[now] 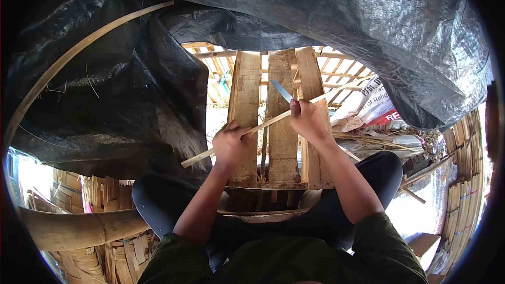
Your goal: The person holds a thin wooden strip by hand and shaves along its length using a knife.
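Observation:
A long pale bamboo strip (271, 121) runs slantwise from lower left to upper right in front of me. My left hand (232, 144) is closed around it near its lower-left end. My right hand (309, 119) is closed on a knife (281, 90), whose handle is mostly hidden in the fist. Its blade points up and to the left, above the strip. The strip passes right at the right fist; whether those fingers also press on it, I cannot tell. Below both hands lies a bench of rough wooden planks (284, 152).
Black tarpaulin (121, 84) hangs at the left and overhead. A bent bamboo strip (79, 47) arches at the far left. A printed sack (371, 102) and loose bamboo pieces (373, 141) lie to the right. A thick bamboo pole (84, 229) is at lower left.

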Demonstrator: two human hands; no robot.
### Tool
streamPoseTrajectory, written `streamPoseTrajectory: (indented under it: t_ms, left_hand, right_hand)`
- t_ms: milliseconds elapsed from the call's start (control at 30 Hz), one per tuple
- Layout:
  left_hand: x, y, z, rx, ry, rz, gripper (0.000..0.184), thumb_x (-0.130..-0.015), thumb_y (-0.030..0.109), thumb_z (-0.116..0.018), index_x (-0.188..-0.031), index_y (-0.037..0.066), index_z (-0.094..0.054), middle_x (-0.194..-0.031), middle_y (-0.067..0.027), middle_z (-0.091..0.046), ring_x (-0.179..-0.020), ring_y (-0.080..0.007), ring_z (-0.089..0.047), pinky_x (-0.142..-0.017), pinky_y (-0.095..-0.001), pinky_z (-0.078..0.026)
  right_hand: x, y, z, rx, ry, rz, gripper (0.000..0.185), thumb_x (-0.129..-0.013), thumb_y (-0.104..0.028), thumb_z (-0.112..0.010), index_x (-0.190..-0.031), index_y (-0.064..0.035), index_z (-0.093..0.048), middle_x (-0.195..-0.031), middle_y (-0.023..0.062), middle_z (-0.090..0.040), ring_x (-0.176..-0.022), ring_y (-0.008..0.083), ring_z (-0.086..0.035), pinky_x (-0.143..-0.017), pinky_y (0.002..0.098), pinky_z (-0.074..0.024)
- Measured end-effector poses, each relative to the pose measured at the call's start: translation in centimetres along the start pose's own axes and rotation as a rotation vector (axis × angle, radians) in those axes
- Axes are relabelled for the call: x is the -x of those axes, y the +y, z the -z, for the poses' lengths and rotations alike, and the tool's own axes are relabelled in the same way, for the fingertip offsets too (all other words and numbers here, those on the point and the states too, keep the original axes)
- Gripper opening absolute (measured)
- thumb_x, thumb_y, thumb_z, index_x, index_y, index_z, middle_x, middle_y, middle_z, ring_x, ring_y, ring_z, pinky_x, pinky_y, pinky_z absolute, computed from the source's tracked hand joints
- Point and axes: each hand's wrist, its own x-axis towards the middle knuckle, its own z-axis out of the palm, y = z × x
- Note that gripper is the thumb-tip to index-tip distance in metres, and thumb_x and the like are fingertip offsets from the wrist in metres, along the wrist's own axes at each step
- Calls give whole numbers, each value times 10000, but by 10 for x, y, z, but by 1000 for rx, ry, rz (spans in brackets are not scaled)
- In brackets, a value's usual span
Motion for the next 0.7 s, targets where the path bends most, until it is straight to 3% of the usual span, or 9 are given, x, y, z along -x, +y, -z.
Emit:
streamPoseTrajectory:
  t_ms: [100, 167, 267, 367, 500, 567, 700]
  left_hand:
    - [3, 7, 3, -26, -13, -10, 121, -725, 164, -799, -843, 171, -770, -750, -15, -596, -691, -244, -648, -592, -386, -517]
    - [5, 9, 4, -23, -22, -23, 85, -747, 161, -772, -830, 174, -763, -747, -18, -583, -682, -248, -645, -580, -388, -512]
    - [8, 11, 5, -27, -15, -39, 75, -749, 155, -767, -820, 173, -756, -740, -21, -569, -674, -251, -637, -570, -391, -503]
    - [9, 18, 10, -46, -3, -62, 98, -729, 145, -787, -816, 165, -746, -738, -20, -561, -674, -251, -633, -569, -393, -495]
    - [10, 23, 12, -39, 21, -94, 98, -727, 136, -785, -801, 162, -726, -742, -21, -546, -677, -247, -628, -567, -395, -491]
    - [10, 24, 13, -45, 17, -94, 69, -734, 133, -761, -791, 157, -729, -741, -25, -553, -679, -253, -632, -568, -395, -503]
    - [10, 24, 14, -42, 1, -85, 31, -741, 132, -739, -767, 146, -727, -740, -30, -558, -678, -259, -632, -565, -395, -513]
  right_hand:
    - [2, 5, -2, -6, 1, 15, 393, -1019, -308, -513, -854, 33, -618, -671, 227, -625, -584, 359, -631, -563, 436, -470]
    - [9, -12, 14, -49, -222, -1, 425, -984, -361, -564, -828, 31, -610, -716, 265, -637, -699, 445, -657, -628, 488, -510]
    - [13, -16, 21, 10, -284, 119, 431, -956, -385, -620, -834, 28, -620, -707, 250, -634, -687, 422, -662, -619, 471, -511]
    - [16, -5, 5, -1, -134, 223, 393, -922, -378, -670, -854, 8, -646, -717, 237, -648, -685, 403, -670, -622, 460, -516]
    - [16, 8, -13, -159, -172, 332, 358, -902, -372, -695, -870, -16, -669, -724, 211, -665, -682, 391, -673, -627, 452, -521]
    - [12, 19, -21, -20, -193, 231, 331, -908, -344, -727, -916, -16, -688, -661, 116, -639, -561, 212, -603, -542, 382, -475]
    - [1, 18, -10, -91, -239, 81, 267, -937, -295, -698, -923, -29, -694, -649, 68, -634, -535, 158, -569, -515, 361, -451]
